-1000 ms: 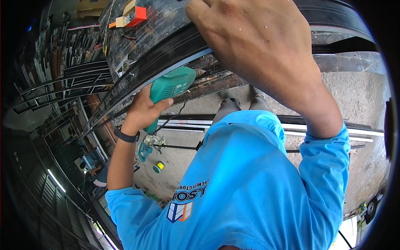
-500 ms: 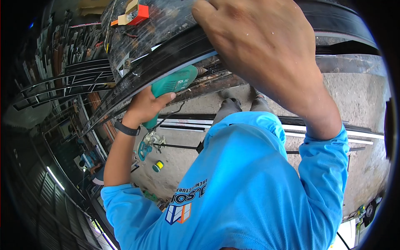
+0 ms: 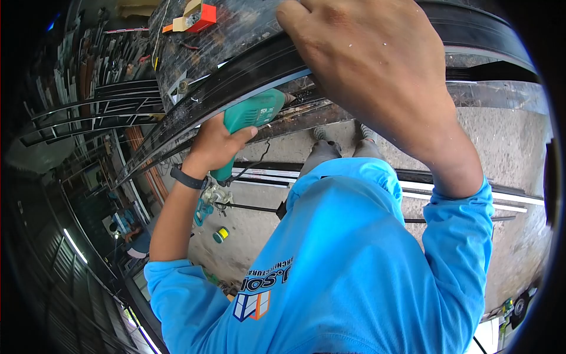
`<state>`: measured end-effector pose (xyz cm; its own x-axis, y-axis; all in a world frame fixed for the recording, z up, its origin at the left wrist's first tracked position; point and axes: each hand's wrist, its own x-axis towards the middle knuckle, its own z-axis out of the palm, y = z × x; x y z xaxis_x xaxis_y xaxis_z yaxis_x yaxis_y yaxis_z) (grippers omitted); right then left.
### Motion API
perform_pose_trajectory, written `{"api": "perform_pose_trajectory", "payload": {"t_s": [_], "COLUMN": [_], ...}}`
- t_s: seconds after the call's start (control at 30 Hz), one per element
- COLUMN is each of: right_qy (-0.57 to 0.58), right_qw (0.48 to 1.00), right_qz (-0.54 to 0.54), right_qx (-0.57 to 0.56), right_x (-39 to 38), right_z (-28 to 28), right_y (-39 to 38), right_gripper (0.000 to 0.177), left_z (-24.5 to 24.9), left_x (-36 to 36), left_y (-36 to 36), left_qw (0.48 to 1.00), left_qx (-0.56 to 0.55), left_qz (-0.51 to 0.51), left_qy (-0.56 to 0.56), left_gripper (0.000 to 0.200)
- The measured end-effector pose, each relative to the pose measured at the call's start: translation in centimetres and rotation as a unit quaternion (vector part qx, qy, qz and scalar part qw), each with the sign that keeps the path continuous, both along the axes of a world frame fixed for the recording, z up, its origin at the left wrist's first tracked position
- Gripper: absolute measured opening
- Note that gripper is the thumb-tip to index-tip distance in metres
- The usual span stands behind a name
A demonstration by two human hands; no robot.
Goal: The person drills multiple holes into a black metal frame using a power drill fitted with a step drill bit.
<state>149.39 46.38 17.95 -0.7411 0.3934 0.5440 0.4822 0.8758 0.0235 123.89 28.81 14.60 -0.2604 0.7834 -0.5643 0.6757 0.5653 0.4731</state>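
Note:
My left hand (image 3: 219, 144), with a dark band on its wrist, is wrapped round a green power drill (image 3: 250, 112). The drill lies sideways under a long black metal profile (image 3: 236, 74), its chuck pointing right; the tip of the bit cannot be made out. My right hand (image 3: 377, 65) is close to the camera, above the right part of the profile. Its thumb and fingers look bent together, but the top edge cuts off most of them. What they hold, if anything, is hidden.
A red and tan box (image 3: 199, 17) holding small pieces lies on the worn worktop (image 3: 236, 26). Long metal bars (image 3: 495, 197) and a yellow-green tin (image 3: 220, 235) are on the floor. Black curved frames (image 3: 100, 109) stand at left. A power cord (image 3: 256, 160) hangs below the drill.
The left hand and drill appear slightly farther right, while the whole view has shifted a little. The right hand has hardly moved.

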Motion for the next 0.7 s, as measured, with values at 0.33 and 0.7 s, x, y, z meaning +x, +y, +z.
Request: {"api": "perform_pose_trajectory", "payload": {"t_s": [0.33,0.7], "right_qy": [-0.056,-0.014], "right_qw": [0.997,0.999], "right_qz": [0.003,0.009], "right_qx": [-0.049,-0.03], "right_x": [0.5,0.4], "right_z": [1.1,0.4], "right_y": [0.1,0.0], "right_gripper": [0.019,0.015], "left_z": [-0.8,-0.4], "left_x": [-0.4,-0.9], "left_y": [0.1,-1.0], "left_qw": [0.995,0.992], "left_qx": [0.048,-0.008], "left_qz": [-0.076,0.111], "left_qy": [0.051,-0.056], "left_gripper": [0.056,0.052]}}
